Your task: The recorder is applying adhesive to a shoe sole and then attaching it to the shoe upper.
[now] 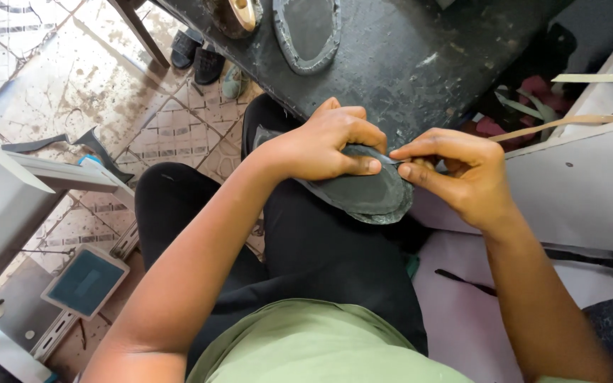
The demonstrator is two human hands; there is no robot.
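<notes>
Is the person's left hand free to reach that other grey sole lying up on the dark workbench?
Probably not right now: the left hand grips the sole on the lap, though nothing blocks the way to the bench sole.

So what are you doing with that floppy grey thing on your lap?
A seated person holds a dark grey shoe sole over their lap. The left hand grips it from above, thumb pressed on its top. The right hand pinches its edge near the tip. Another similar sole lies on the dark worktable in front.

Bright even daylight, soft shadows, sharp focus
</notes>
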